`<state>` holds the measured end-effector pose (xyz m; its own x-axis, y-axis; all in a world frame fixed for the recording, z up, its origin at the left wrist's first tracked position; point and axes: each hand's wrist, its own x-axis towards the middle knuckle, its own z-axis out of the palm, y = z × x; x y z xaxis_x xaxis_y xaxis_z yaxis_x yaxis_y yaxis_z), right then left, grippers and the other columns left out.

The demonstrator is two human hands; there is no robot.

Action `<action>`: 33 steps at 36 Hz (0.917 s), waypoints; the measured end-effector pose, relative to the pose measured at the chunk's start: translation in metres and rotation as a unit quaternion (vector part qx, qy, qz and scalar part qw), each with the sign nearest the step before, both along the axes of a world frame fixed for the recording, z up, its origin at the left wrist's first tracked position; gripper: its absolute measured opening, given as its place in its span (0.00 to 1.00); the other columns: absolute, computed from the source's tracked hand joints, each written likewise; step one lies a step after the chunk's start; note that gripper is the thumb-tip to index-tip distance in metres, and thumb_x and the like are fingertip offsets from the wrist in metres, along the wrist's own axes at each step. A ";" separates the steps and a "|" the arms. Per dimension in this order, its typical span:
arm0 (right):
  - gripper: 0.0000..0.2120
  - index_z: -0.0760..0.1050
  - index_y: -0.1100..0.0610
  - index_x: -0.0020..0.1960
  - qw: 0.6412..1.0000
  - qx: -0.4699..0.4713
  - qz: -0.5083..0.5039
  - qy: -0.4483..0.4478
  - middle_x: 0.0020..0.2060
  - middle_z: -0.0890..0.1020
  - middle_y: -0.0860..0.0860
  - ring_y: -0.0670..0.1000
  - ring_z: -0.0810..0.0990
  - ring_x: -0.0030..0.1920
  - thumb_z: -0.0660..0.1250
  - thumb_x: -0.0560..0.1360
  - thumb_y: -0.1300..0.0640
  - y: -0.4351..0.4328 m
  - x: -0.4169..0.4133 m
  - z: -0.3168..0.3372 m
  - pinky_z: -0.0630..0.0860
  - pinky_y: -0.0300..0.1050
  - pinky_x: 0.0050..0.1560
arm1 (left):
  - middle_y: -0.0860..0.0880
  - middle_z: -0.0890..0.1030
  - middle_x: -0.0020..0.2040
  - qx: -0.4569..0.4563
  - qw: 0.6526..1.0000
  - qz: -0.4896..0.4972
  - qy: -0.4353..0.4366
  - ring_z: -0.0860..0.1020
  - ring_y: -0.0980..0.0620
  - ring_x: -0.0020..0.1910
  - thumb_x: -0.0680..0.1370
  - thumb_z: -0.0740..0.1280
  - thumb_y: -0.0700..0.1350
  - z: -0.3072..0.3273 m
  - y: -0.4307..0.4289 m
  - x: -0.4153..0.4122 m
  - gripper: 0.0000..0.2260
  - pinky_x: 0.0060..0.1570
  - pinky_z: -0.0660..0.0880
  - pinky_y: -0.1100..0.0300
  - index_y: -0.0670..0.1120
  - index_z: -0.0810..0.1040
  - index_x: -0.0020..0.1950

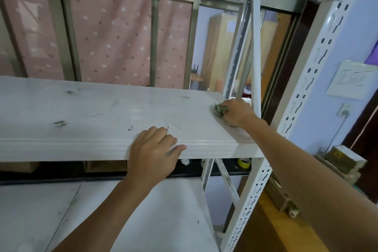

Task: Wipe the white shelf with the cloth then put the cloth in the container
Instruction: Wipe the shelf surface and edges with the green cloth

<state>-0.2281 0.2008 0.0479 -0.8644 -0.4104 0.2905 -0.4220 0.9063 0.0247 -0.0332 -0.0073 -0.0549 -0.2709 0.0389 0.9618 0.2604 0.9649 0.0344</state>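
Note:
The white shelf (98, 112) runs across the middle of the view, its top marked with dark smudges. My right hand (238, 111) presses a crumpled greenish cloth (219, 109) onto the shelf's far right corner, beside the rear upright. Most of the cloth is hidden under my fingers. My left hand (154, 153) grips the shelf's front edge near the middle, fingers on top and thumb along the lip. No container is visible.
A perforated white upright (302, 92) stands at the right front, with diagonal braces behind it. A lower white shelf (131, 221) lies below. Cardboard boxes (106, 166) and a yellow tape roll (244, 163) sit behind. A pink dotted curtain (114, 32) hangs at the back.

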 end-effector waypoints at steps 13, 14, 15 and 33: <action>0.21 0.76 0.47 0.67 0.999 -0.019 0.027 -0.029 0.63 0.77 0.53 0.57 0.76 0.60 0.56 0.79 0.61 -0.069 -0.108 0.010 0.75 0.50 0.61 | 0.49 0.74 0.30 -0.021 0.997 0.048 0.051 0.69 0.48 0.32 0.72 0.80 0.53 -0.005 -0.003 -0.010 0.13 0.31 0.64 0.55 0.45 0.84 0.35; 0.21 0.75 0.47 0.68 0.999 -0.017 0.031 -0.031 0.65 0.76 0.53 0.58 0.75 0.61 0.56 0.80 0.61 -0.076 -0.112 0.011 0.75 0.50 0.61 | 0.49 0.74 0.29 -0.026 0.997 0.051 0.055 0.70 0.47 0.30 0.71 0.80 0.52 -0.005 -0.003 -0.011 0.14 0.30 0.65 0.54 0.44 0.84 0.35; 0.21 0.74 0.47 0.69 0.999 -0.020 0.034 -0.033 0.65 0.76 0.53 0.58 0.75 0.62 0.55 0.80 0.60 -0.082 -0.116 0.012 0.74 0.49 0.62 | 0.48 0.75 0.29 -0.030 0.997 0.053 0.056 0.70 0.46 0.28 0.71 0.80 0.52 -0.004 -0.003 -0.011 0.14 0.29 0.66 0.53 0.44 0.83 0.34; 0.18 0.77 0.48 0.66 0.958 -0.057 0.258 -0.110 0.64 0.79 0.47 0.49 0.76 0.62 0.64 0.78 0.62 -0.117 -0.076 0.001 0.70 0.37 0.60 | 0.48 0.76 0.29 -0.022 0.997 0.048 0.062 0.73 0.44 0.27 0.70 0.81 0.50 -0.007 0.000 -0.012 0.13 0.28 0.67 0.51 0.43 0.83 0.34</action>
<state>-0.3045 0.0838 0.0491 -0.5997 -0.7763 0.1940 -0.7988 0.5664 -0.2027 -0.0450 -0.0074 -0.0619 -0.1551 0.0612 0.9860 0.1671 0.9853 -0.0349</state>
